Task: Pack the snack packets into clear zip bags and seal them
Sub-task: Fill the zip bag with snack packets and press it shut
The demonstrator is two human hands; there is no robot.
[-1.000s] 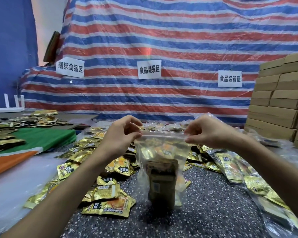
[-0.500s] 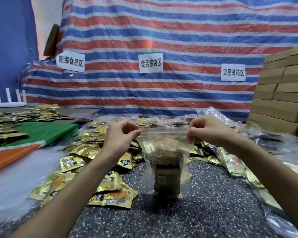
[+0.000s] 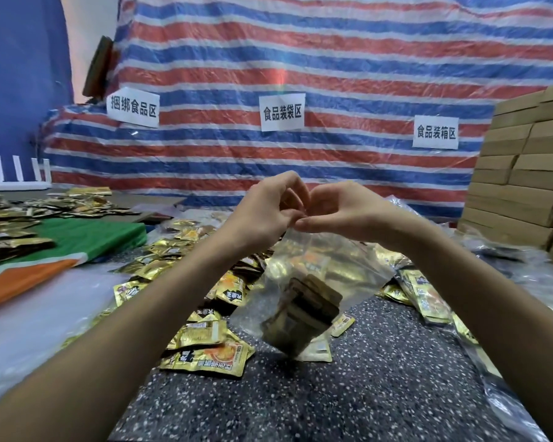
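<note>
Nearest lies the dark speckled surface (image 3: pixel 348 393), with loose gold foil snack packets (image 3: pixel 205 358) scattered over its left side and middle. Above them hangs the clear plastic zip bag (image 3: pixel 358 275), tilted, with a stack of brownish snack packets (image 3: pixel 304 314) sunk in its lower end. Whether its bottom corner touches the surface cannot be told. The left grip (image 3: pixel 262 212) and right grip (image 3: pixel 342 215) meet fingertip to fingertip at the bag's top edge, each with curled fingers pinching the strip. Farther left lies a green and orange cloth (image 3: pixel 77 237). At far right stand stacked brown cardboard boxes (image 3: pixel 524 170). Behind hangs a red, white and blue striped tarpaulin (image 3: pixel 300 59) bearing white paper signs (image 3: pixel 281 111).
</note>
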